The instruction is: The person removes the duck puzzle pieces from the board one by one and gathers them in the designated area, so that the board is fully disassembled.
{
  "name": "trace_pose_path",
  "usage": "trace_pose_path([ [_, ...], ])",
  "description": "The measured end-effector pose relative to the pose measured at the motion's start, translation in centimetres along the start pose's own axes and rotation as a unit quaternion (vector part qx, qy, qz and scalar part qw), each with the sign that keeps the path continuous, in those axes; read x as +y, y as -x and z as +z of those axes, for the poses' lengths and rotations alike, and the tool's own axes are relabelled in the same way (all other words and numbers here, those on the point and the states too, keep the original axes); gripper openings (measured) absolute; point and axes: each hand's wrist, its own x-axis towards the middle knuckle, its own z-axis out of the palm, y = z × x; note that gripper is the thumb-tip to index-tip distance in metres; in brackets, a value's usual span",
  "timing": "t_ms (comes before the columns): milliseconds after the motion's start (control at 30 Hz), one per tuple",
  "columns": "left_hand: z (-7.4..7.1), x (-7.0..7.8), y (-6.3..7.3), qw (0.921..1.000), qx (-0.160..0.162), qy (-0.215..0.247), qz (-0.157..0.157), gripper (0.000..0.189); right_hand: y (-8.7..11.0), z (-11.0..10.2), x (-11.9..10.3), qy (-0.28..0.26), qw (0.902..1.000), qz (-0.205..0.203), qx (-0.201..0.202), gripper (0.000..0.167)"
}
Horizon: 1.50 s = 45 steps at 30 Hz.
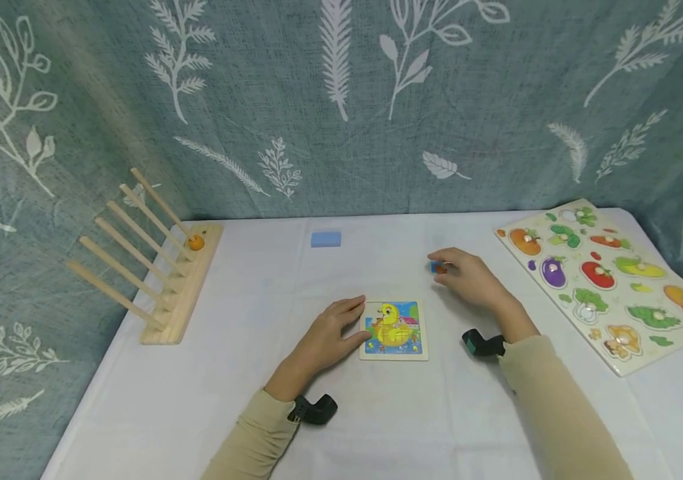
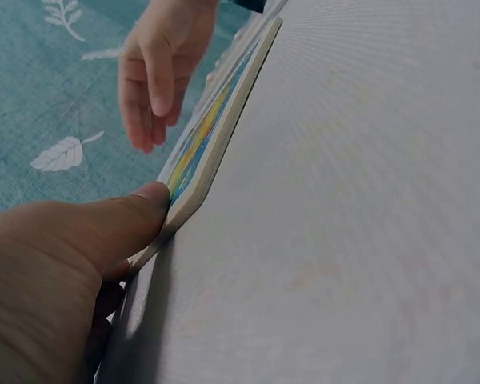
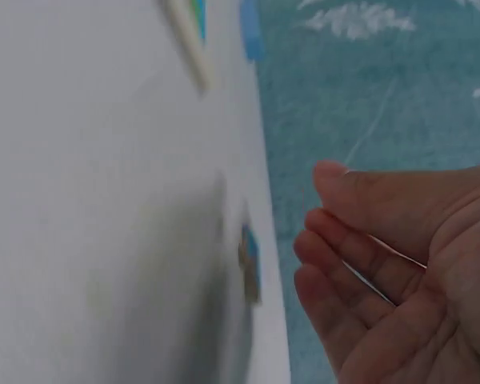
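Observation:
A square duck jigsaw puzzle (image 1: pixel 394 329) in a pale wooden frame lies in the middle of the white table. My left hand (image 1: pixel 332 337) holds its left side; in the left wrist view the thumb (image 2: pixel 136 220) rests on the frame's rim, while the other fingers are mostly hidden behind it. To the right and farther back, my right hand (image 1: pixel 467 277) hovers over a small blue and brown puzzle piece (image 1: pixel 437 267). The right wrist view shows that piece (image 3: pixel 250 264) on the table, apart from the loosely bent fingers (image 3: pixel 336 308), with nothing between them and the thumb.
A blue rectangular block (image 1: pixel 326 239) lies near the table's back edge. On the left stands a wooden peg rack (image 1: pixel 182 287) with slanting pegs and an orange bead (image 1: pixel 195 243). A large vegetable peg board (image 1: pixel 608 280) lies at the right. Behind hangs a patterned teal curtain (image 1: pixel 365 153).

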Motion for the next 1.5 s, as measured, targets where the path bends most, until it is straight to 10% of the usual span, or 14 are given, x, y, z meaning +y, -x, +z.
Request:
trace_pose_path([
  [500, -0.1, -0.1, -0.3, 0.9999, -0.01, -0.001, -0.01, 0.061, 1.3, 4.1, -3.7, -0.081, 0.9887, -0.095, -0.083, 0.041],
  [1500, 0.1, -0.3, -0.3, 0.9997, 0.006, -0.004, 0.021, 0.059, 1.6, 7.0, -4.1, 0.01, 0.9883, -0.12, -0.094, 0.03],
])
